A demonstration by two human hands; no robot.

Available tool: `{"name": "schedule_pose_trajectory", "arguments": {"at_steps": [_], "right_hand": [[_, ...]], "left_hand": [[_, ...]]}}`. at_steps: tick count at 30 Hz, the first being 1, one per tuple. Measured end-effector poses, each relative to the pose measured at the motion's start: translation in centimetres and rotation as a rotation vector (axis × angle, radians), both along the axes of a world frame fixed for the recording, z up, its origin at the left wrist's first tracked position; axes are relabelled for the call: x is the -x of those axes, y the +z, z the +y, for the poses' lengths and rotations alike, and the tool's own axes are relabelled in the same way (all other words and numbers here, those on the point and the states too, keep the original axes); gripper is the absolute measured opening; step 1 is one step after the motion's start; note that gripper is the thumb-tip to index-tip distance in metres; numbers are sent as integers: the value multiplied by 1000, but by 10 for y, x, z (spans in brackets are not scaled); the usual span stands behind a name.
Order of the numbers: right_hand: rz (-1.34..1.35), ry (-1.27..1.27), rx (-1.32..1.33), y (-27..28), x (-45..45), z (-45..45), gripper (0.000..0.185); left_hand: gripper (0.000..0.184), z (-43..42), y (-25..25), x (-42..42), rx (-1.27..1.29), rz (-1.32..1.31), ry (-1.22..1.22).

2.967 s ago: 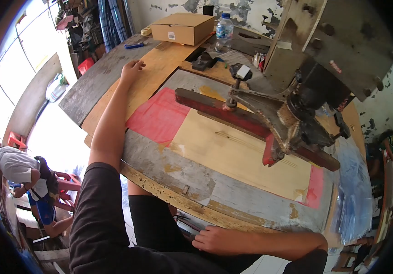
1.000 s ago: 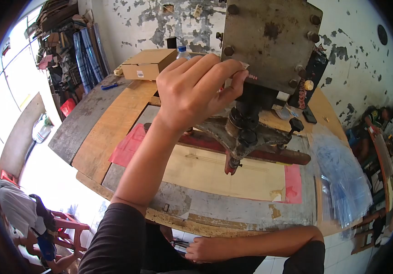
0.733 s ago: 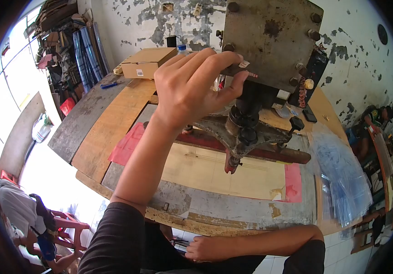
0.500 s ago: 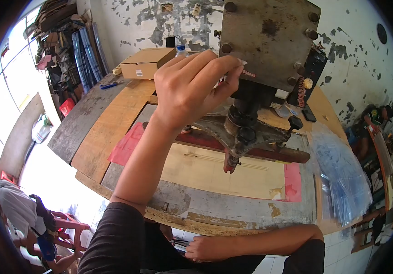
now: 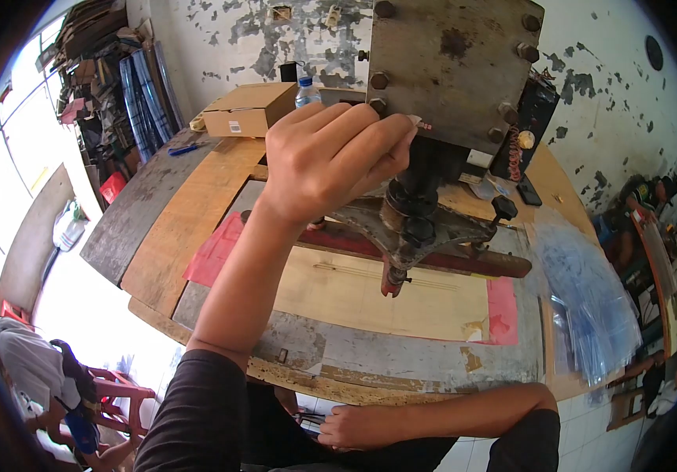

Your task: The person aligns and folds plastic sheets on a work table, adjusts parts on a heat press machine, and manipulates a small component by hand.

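Note:
My left hand [image 5: 330,157] is raised before the metal plate [image 5: 456,63] of a heavy machine that looks like a press. Its fingers are curled together at the plate's lower left corner, and whatever they grip, if anything, is hidden behind them. Below the plate is a black shaft [image 5: 415,193] with a cast metal bracket [image 5: 385,220] and a long dark red bar [image 5: 472,263]. Beneath the bar lies a pale yellow sheet [image 5: 370,303] over a pink sheet [image 5: 502,311]. Down at my lap my right hand [image 5: 342,427] rests with curled fingers, nothing visible in them.
A cardboard box [image 5: 252,110] and a water bottle [image 5: 307,92] stand at the back left, with a blue pen [image 5: 182,149] nearby. Clear plastic sheets [image 5: 586,291] are heaped at the right, below a phone [image 5: 529,192]. Other people sit at both sides.
The view has shifted slightly, so the machine appears a little further left. My left hand's fingers look more tightly curled. My right hand has stayed in place.

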State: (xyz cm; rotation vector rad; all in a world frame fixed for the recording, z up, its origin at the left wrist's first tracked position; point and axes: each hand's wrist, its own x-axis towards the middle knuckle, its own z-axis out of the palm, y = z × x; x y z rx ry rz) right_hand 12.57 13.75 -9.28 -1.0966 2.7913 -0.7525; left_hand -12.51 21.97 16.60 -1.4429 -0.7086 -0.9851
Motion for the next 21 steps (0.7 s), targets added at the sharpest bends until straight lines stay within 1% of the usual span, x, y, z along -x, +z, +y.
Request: {"name": "schedule_pose_trajectory", "arguments": {"at_steps": [5, 7, 12, 15, 17, 21], "right_hand": [[-8, 2, -21, 0, 0, -1, 19], [-12, 13, -89, -2, 0, -2, 20], [-10, 1, -62, 1, 0, -1, 18], [1, 6, -56, -3, 0, -1, 17], [10, 5, -44, -2, -1, 0, 16], [-30, 20, -45, 2, 2, 0, 15]], "left_hand": [[20, -5, -1, -2, 27, 25, 31], [20, -3, 0, -3, 26, 23, 20], [20, -6, 0, -11, 48, -15, 48], [19, -1, 0, -13, -22, -48, 55], [20, 0, -1, -11, 5, -80, -4], [19, -9, 1, -12, 87, -107, -15]]}}
